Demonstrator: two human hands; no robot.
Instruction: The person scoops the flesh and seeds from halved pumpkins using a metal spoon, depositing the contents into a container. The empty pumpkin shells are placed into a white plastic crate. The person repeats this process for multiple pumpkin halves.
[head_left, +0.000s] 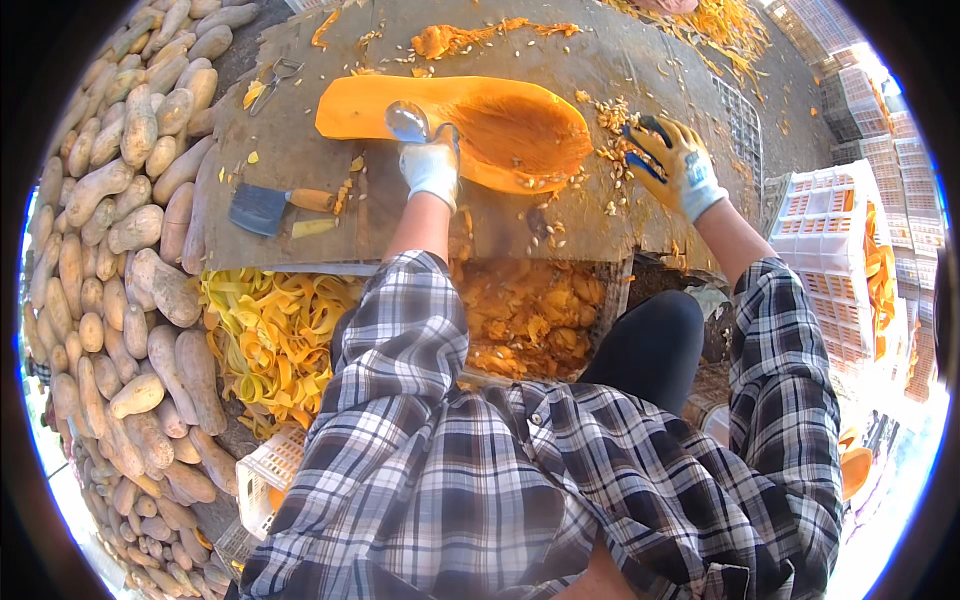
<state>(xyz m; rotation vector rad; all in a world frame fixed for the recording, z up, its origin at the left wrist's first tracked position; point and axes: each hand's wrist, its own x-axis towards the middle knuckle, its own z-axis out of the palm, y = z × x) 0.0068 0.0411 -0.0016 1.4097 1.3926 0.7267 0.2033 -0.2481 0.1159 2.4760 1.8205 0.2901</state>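
A peeled, halved orange squash (390, 94) lies on the wooden board (322, 169) with its hollowed cavity facing up. My left hand (433, 166), in a white and blue glove, grips a metal spoon (407, 121) whose bowl is over the squash's solid flesh. To the right of the squash, my right hand (669, 163), in a yellow and blue glove, has its fingers spread beside a scatter of seeds (613, 116). No tool shows in it. A cleaver (259, 209) with a wooden handle lies left of my left hand. Farther up the board is a metal peeler (277, 84).
Whole squashes (139, 124) are piled along the left. Peel strips (277, 337) and scooped pulp (525, 315) lie below the board's near edge. White plastic crates (821, 232) stand at the right, with more stacked behind. Stringy pulp (450, 39) rests at the board's far side.
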